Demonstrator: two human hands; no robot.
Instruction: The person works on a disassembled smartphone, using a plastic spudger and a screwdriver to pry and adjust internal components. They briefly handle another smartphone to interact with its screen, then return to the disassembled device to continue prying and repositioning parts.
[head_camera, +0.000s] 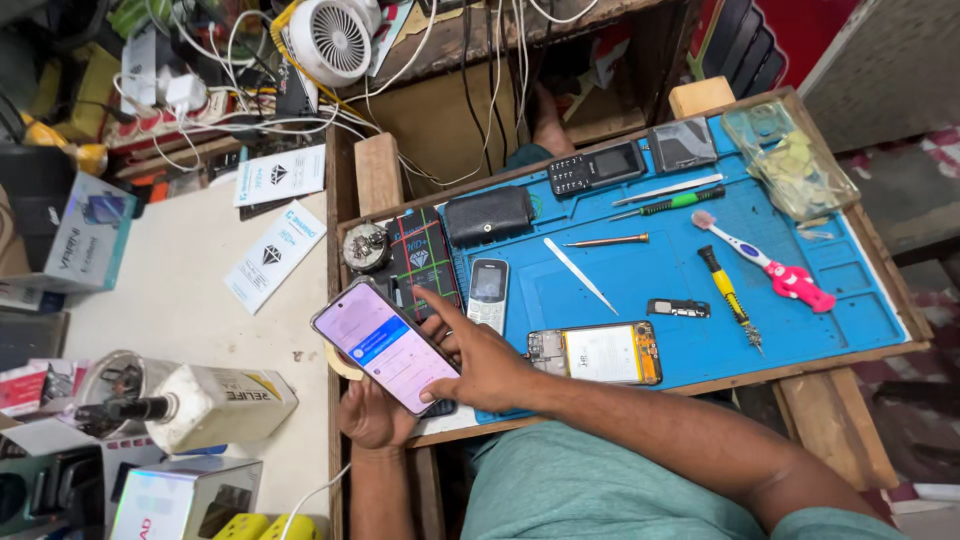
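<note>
My left hand holds a smartphone from below, its lit screen facing up, pale purple with a blue band. My right hand reaches across and rests its fingers on the phone's right edge, index finger extended over a dark phone case with coloured lines. Just right of my right hand lies an opened phone with its insides showing, on the blue work mat.
On the mat: a small keypad phone, a black keypad phone, black pouch, tweezers, screwdrivers, pink-handled toothbrush, clear cases. To the left: a white bottle, boxes, white packets, fan, cables.
</note>
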